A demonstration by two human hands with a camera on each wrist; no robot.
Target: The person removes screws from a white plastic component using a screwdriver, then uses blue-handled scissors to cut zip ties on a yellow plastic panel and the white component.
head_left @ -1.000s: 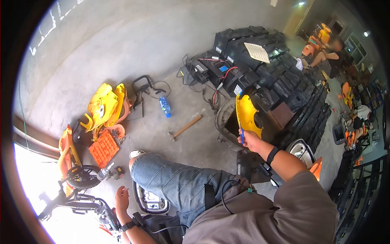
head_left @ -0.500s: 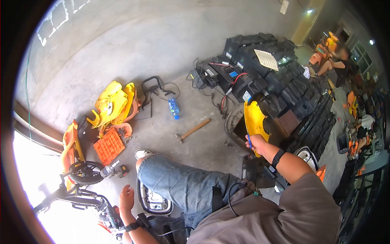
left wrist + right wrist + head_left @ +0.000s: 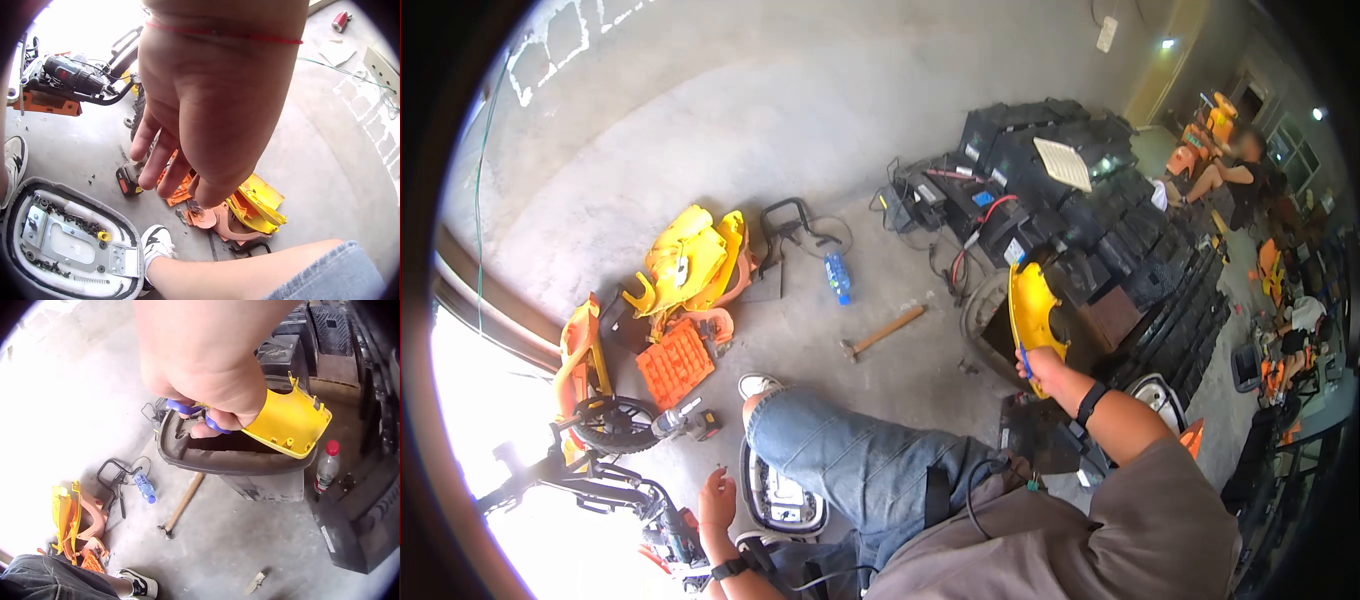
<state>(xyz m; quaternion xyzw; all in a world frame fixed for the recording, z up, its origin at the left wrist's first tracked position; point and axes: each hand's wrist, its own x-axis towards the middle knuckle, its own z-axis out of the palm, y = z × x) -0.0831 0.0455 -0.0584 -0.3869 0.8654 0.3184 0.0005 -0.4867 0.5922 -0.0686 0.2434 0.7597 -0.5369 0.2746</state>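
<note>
My right hand (image 3: 1045,370) grips a blue-handled tool (image 3: 217,423), its curled fingers around the blue grips; its working end is hidden. A curved yellow plastic panel (image 3: 287,422) extends from beside that hand, with clips and small posts on its inner face. Panel and hand are over a dark-rimmed bin (image 3: 240,467). My left hand (image 3: 219,112) hangs with loosely bent fingers, holding nothing. Below it, by my shoe, lies an upturned seat-like base (image 3: 75,240) carrying a metal bracket, a spring and many dark screws.
A hammer (image 3: 885,332) and a blue-labelled bottle (image 3: 837,277) lie on the floor. Yellow and orange panels (image 3: 690,262) are piled left, near a cordless drill (image 3: 688,422) and a small bike (image 3: 615,425). Black cases (image 3: 1090,190) are stacked right; a person (image 3: 1238,180) sits beyond.
The head view has swung slightly left and up, so the scene sits lower and further right. My right hand still grips the blue-handled tool; my left hand stays low and free.
</note>
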